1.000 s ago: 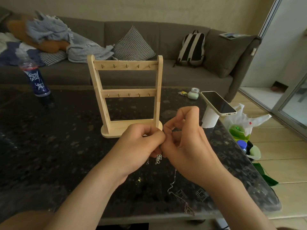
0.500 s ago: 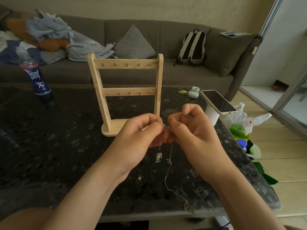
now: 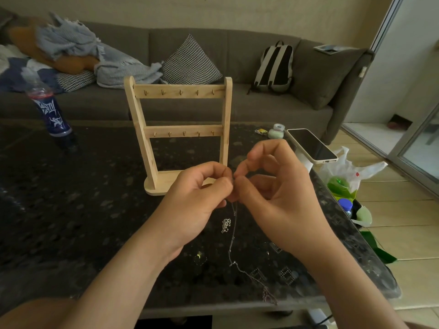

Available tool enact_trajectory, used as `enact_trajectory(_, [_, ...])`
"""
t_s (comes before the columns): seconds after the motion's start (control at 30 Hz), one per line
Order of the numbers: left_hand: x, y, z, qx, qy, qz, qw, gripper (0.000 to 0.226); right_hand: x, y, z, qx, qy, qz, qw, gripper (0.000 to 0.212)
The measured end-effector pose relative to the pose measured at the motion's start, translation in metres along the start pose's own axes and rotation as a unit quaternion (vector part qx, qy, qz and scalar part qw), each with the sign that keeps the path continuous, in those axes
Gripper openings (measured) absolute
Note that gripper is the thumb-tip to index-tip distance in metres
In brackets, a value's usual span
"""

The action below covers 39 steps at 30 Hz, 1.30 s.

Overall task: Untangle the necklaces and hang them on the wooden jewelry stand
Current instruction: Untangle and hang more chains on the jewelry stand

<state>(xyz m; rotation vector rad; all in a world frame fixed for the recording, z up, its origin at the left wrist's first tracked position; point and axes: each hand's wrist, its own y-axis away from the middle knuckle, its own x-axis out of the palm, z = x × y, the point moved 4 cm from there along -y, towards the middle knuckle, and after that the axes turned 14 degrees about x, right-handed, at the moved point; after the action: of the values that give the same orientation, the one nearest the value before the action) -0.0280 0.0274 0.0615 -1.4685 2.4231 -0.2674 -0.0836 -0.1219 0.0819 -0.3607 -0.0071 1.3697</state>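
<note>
Head view.

Hands meet above the near half of the dark speckled table (image 3: 71, 210), just in front of the wooden jewelry stand (image 3: 180, 129). The left hand (image 3: 197, 198) has its fingers curled, with thumb and forefinger pinching the top of a thin silver necklace chain (image 3: 234, 236). The right hand (image 3: 280, 198) pinches the same chain at the same spot between thumb and forefinger, its other fingers curled and raised. The fingertips of the two hands are touching or very nearly so.

The chain hangs from the pinch to the tabletop, then trails across it to the near edge. Its end piece there is too small to identify. A small bunched cluster of chain (image 3: 226, 225) sits just left of the hanging length, below the left hand. Whether the two are joined cannot be told.

The stand is upright on an oval base, with two crossbars that each carry a row of five small hooks. The left hand covers the right end of the base.

Other items:
- Bottle (image 3: 51, 112) with a blue label, far left of the table.
- Phone (image 3: 311, 144), tilted on a white holder at the right edge.
- Pale green container (image 3: 276, 131), just beyond the phone.
- Grey sofa (image 3: 237, 108) behind the table, carrying a checked cushion (image 3: 191, 61), a backpack (image 3: 275, 65) and a blue-grey blanket (image 3: 71, 41).
- Plastic bag (image 3: 351, 172) on the floor, right of the table.
</note>
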Motion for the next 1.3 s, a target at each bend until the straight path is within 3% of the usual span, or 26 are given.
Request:
enact_trajectory(0.3, [0.004,0.001,0.007,-0.049,0.05,-0.013,0.997,0.028,0.007,0.003,0.005,-0.081,0.134,-0.039,0.987,0.044])
enact_trajectory(0.5, [0.006,0.001,0.009,-0.075,0.105,-0.011,0.992,0.035,0.01,0.004,0.005,-0.11,0.154,-0.036,0.981,0.054])
enact_trajectory(1.1, [0.003,0.001,0.012,-0.148,0.109,-0.015,0.983,0.035,0.013,0.004,0.004,-0.155,0.232,-0.047,0.959,0.067])
enact_trajectory(1.3, [0.004,0.003,0.013,-0.163,0.097,-0.016,0.982,0.028,0.016,0.002,-0.001,-0.128,0.231,-0.013,0.964,0.057])
